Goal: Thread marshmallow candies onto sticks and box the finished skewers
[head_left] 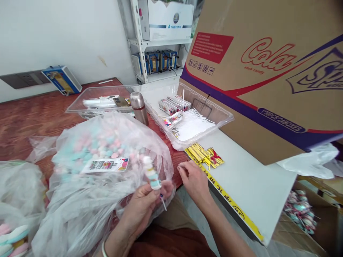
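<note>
My left hand [146, 198] is closed on a marshmallow stick [153, 178], white and pale blue, in a clear wrapper. Its white stick end points down to the right, and a yellow tie-like band shows near the top. Curled at the table's edge, my right hand [195, 178] has thumb and fingertips close together; anything between them is too small to make out. Just beyond it lie yellow twist ties [199, 153]. Beside my left hand spreads a large clear bag [88, 150] of pink, blue and white marshmallows, with a printed card [105, 165] on top.
A clear plastic tray [225, 116] holds white sticks [194, 125] and printed packs. Near it stand a steel flask [139, 107] and another clear tray [80, 96]. A big cardboard box [241, 78] rises at right. Below it, an open carton holds wrapped candies [301, 210].
</note>
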`<state>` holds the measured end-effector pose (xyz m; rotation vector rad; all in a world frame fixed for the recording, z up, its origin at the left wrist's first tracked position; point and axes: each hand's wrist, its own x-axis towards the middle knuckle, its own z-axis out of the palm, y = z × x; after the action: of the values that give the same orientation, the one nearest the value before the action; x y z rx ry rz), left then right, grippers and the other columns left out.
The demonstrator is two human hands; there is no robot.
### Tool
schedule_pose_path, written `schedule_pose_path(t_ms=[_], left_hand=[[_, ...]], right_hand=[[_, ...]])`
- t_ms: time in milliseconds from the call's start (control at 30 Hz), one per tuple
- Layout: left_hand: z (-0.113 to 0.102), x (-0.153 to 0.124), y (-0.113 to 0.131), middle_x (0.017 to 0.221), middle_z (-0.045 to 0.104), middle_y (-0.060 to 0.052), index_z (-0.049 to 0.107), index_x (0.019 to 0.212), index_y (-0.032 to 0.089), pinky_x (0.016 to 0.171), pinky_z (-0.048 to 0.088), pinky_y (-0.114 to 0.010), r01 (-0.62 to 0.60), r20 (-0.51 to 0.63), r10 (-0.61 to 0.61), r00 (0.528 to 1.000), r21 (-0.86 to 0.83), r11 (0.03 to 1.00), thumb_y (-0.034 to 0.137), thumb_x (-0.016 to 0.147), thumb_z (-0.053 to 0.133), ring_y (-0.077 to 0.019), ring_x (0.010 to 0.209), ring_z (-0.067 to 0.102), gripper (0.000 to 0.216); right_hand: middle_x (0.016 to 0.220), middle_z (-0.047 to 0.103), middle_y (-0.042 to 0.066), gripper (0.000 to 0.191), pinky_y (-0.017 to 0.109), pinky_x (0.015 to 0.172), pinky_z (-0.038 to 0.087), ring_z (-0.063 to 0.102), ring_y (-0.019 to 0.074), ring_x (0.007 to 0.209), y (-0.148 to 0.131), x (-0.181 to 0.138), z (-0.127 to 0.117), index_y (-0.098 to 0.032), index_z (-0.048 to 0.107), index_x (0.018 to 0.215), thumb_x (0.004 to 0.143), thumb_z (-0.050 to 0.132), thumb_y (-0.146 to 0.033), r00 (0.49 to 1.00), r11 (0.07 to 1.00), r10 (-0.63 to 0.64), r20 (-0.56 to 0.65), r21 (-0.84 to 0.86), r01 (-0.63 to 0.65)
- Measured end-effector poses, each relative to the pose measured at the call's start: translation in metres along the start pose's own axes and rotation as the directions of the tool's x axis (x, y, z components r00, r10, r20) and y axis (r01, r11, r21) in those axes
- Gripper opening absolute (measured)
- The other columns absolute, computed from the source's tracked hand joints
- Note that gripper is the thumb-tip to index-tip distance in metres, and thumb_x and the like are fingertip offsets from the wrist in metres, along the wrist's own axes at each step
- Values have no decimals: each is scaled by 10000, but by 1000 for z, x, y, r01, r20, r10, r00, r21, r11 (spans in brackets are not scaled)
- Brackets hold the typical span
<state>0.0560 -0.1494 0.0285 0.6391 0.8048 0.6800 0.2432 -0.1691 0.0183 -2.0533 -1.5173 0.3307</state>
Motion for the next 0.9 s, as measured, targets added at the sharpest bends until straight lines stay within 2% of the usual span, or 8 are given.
schedule_pose_path(t_ms=[100, 233, 333, 433, 567, 633, 767, 900], left_hand=[[3, 10, -7, 1119, 725, -152, 778, 726, 149, 982, 456, -404, 61, -20, -61, 998, 38, 997, 405, 636, 866, -284, 1069, 636, 285], [-22, 24, 1, 945, 749, -99, 786, 767, 160, 983, 420, -349, -122, -323, 166, 932, 152, 981, 447, 567, 884, -257, 1048, 618, 363], [-44, 23, 15, 854, 740, -66, 782, 773, 158, 917, 440, -312, -190, -426, 262, 866, 205, 960, 443, 539, 893, -222, 937, 627, 385], [-51, 7, 29, 855, 737, -69, 776, 788, 153, 874, 448, -293, -136, -381, 224, 897, 244, 960, 457, 601, 862, -210, 895, 626, 367], [-44, -18, 44, 795, 712, -69, 754, 834, 164, 767, 454, -294, -92, -226, 224, 948, 481, 872, 473, 811, 695, -208, 787, 621, 315], [-37, -23, 52, 731, 667, -49, 722, 794, 179, 707, 441, -289, -154, -181, 356, 917, 662, 733, 428, 882, 608, -194, 716, 589, 287], [-27, -21, 59, 849, 609, -54, 656, 780, 193, 744, 434, -295, -200, -6, 644, 765, 948, 247, 203, 932, 462, -194, 805, 565, 247], [-23, -14, 53, 848, 564, -58, 665, 901, 195, 694, 427, -300, -58, 108, 662, 742, 994, -96, 52, 896, 382, -194, 755, 531, 317]], right_hand=[[909, 670, 41, 146, 268, 753, 448, 644, 180, 860, 5, 21, 14, -210, 681, 866, 946, 563, -241, 1000, 982, 6, 15, -190, -3], [927, 673, 97, 118, 288, 650, 438, 664, 212, 792, -7, 38, 38, -175, 650, 877, 926, 605, -273, 999, 960, 51, 2, -276, -48], [868, 679, 110, 85, 276, 601, 417, 672, 207, 742, -12, 41, 46, -162, 621, 850, 918, 572, -178, 999, 949, 54, 4, -312, -50], [823, 677, 93, 128, 258, 571, 399, 662, 182, 691, -9, 36, 44, -173, 583, 811, 920, 527, -135, 1000, 952, 18, -9, -305, -20], [750, 647, 26, 209, 249, 599, 437, 654, 156, 679, -8, 18, 29, -211, 512, 780, 975, 437, -197, 995, 972, -90, -44, -222, 78], [755, 641, 19, 212, 251, 623, 463, 651, 152, 689, -15, 8, 19, -217, 508, 801, 993, 421, -234, 973, 978, -175, -152, -138, 154], [882, 688, 59, 87, 258, 685, 492, 663, 160, 773, -45, -5, 1, -187, 574, 1030, 993, 500, -214, 832, 936, -332, -445, -43, 350], [918, 696, 82, 150, 286, 743, 488, 663, 184, 860, -80, -8, 7, -165, 588, 1111, 981, 517, -143, 772, 840, -535, -343, -121, 528]])
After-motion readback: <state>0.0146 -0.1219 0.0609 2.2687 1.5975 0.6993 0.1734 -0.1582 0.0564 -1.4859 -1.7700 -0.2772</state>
